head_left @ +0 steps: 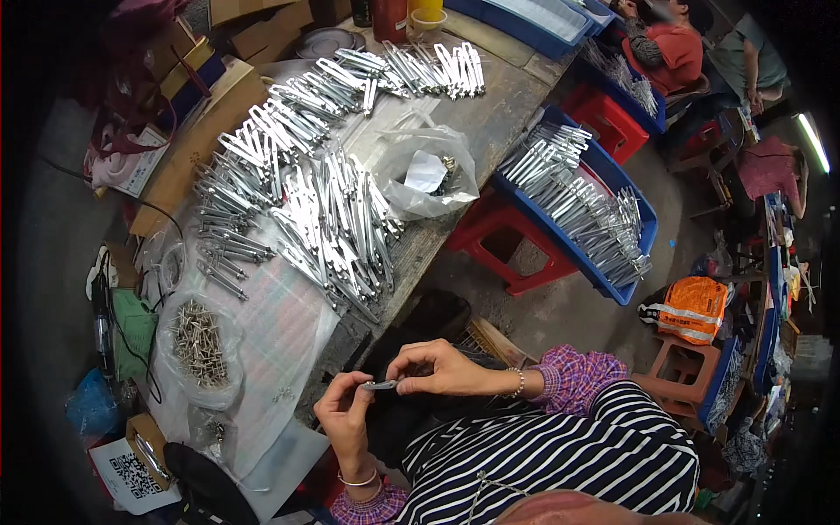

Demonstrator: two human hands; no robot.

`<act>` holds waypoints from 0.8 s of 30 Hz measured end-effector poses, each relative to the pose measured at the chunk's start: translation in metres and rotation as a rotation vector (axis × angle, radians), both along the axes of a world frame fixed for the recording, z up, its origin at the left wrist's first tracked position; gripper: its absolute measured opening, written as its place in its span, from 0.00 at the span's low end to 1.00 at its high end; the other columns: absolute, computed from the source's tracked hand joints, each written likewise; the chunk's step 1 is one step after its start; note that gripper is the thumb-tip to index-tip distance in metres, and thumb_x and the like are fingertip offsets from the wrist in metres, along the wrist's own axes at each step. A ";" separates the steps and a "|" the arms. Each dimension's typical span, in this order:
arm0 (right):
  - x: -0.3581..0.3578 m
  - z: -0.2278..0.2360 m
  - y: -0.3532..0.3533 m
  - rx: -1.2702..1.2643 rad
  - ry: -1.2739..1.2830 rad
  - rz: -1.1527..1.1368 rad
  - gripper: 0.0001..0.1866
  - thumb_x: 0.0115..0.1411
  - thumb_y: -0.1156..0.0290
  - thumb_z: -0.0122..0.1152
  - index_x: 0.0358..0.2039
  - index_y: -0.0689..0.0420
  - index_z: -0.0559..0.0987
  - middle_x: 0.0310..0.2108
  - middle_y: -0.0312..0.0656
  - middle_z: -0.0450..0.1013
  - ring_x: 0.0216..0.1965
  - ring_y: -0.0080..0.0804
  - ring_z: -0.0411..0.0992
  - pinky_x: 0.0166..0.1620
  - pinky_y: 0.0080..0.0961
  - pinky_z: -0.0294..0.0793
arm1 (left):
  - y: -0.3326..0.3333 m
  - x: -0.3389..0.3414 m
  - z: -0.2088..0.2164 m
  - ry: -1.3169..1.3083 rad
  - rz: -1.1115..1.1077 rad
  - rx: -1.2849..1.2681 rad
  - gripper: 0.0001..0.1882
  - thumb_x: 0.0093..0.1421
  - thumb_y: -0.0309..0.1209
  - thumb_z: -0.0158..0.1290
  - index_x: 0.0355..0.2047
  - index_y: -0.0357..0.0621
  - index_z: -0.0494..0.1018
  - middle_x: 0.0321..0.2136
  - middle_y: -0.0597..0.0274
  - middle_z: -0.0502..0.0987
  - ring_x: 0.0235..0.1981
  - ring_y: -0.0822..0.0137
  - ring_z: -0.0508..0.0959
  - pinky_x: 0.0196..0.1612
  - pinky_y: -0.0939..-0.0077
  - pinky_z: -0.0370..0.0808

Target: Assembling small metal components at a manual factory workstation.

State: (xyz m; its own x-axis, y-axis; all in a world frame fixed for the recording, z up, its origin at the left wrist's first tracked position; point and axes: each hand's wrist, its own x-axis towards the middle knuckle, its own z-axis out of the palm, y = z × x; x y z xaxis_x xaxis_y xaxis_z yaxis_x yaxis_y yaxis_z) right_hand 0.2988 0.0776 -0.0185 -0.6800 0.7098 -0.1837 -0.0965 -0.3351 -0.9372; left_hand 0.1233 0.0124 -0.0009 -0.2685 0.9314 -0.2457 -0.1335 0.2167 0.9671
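Both hands meet in front of my body, near the table's edge, over a small silvery metal part (pixel 381 385). My left hand (pixel 346 413) pinches one end of it between thumb and fingers. At the other end, the thumb and fingertips of my right hand (pixel 442 369) are closed on it. Its exact kind is too small to make out. Beyond my hands, long narrow silver metal pieces (pixel 337 223) lie heaped on the table. A clear plastic bag of small metal pins or rivets (pixel 203 346) stands open to the left.
Another clear bag (pixel 437 197) with small brass-coloured parts sits by the table's right edge. A blue crate (pixel 643 229) of metal pieces rests on a red stool (pixel 516 254). Cardboard boxes (pixel 249 83) line the far left. Other people (pixel 674 57) sit at the upper right.
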 end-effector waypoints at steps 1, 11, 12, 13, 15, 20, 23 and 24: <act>0.000 0.002 0.000 0.030 -0.015 -0.007 0.09 0.50 0.76 0.63 0.34 0.62 0.78 0.30 0.35 0.72 0.31 0.18 0.70 0.34 0.16 0.69 | 0.000 0.000 0.000 0.001 -0.006 0.006 0.03 0.53 0.21 0.55 0.29 0.34 0.74 0.22 0.69 0.70 0.22 0.79 0.69 0.26 0.87 0.64; 0.003 0.006 0.003 0.148 -0.070 0.042 0.09 0.50 0.77 0.64 0.34 0.63 0.77 0.31 0.37 0.72 0.34 0.22 0.71 0.37 0.19 0.70 | -0.001 0.001 0.004 -0.016 0.000 -0.026 0.03 0.53 0.20 0.54 0.29 0.33 0.74 0.22 0.69 0.70 0.22 0.80 0.69 0.26 0.88 0.63; 0.003 0.005 0.003 0.140 -0.069 0.044 0.09 0.50 0.77 0.64 0.34 0.63 0.77 0.31 0.37 0.72 0.34 0.22 0.71 0.37 0.19 0.70 | 0.000 0.001 0.005 -0.016 0.002 -0.033 0.03 0.53 0.20 0.54 0.29 0.33 0.74 0.22 0.69 0.70 0.22 0.80 0.69 0.26 0.88 0.63; 0.002 0.003 0.003 0.199 -0.053 0.010 0.09 0.49 0.77 0.64 0.33 0.62 0.78 0.29 0.37 0.72 0.33 0.24 0.71 0.35 0.20 0.69 | 0.001 0.001 0.006 -0.011 -0.013 -0.027 0.03 0.53 0.19 0.54 0.29 0.33 0.74 0.23 0.68 0.70 0.23 0.80 0.69 0.27 0.88 0.64; 0.001 0.002 0.002 0.294 -0.052 -0.032 0.09 0.47 0.76 0.63 0.32 0.62 0.78 0.28 0.39 0.73 0.31 0.28 0.72 0.33 0.22 0.69 | 0.001 0.001 0.006 -0.021 -0.021 -0.027 0.03 0.53 0.18 0.53 0.29 0.32 0.74 0.24 0.67 0.71 0.24 0.80 0.69 0.27 0.88 0.64; 0.000 0.005 0.002 0.302 -0.063 -0.014 0.10 0.47 0.76 0.64 0.32 0.62 0.78 0.28 0.39 0.73 0.32 0.28 0.72 0.33 0.23 0.69 | 0.000 0.000 0.003 -0.006 -0.032 -0.016 0.03 0.53 0.20 0.53 0.29 0.32 0.74 0.23 0.68 0.71 0.23 0.80 0.69 0.27 0.88 0.64; -0.001 0.004 0.002 0.304 -0.059 -0.015 0.10 0.47 0.76 0.64 0.32 0.62 0.78 0.28 0.39 0.73 0.32 0.28 0.72 0.33 0.23 0.69 | 0.000 0.000 0.003 -0.006 -0.039 -0.009 0.03 0.53 0.19 0.53 0.30 0.32 0.74 0.24 0.68 0.71 0.24 0.79 0.70 0.28 0.88 0.65; -0.001 0.003 0.002 0.324 -0.048 -0.027 0.10 0.47 0.76 0.64 0.32 0.62 0.78 0.29 0.39 0.73 0.32 0.28 0.72 0.33 0.23 0.69 | 0.000 0.000 0.003 -0.002 -0.050 -0.005 0.03 0.53 0.19 0.53 0.30 0.32 0.74 0.24 0.68 0.71 0.24 0.79 0.70 0.28 0.88 0.65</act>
State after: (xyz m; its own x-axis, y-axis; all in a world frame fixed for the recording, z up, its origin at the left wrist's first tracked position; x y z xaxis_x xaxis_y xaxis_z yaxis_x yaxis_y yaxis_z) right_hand 0.2978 0.0793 -0.0157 -0.6563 0.7541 0.0233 -0.0542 -0.0163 -0.9984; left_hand 0.1232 0.0120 0.0025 -0.2207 0.9426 -0.2507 -0.1247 0.2277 0.9657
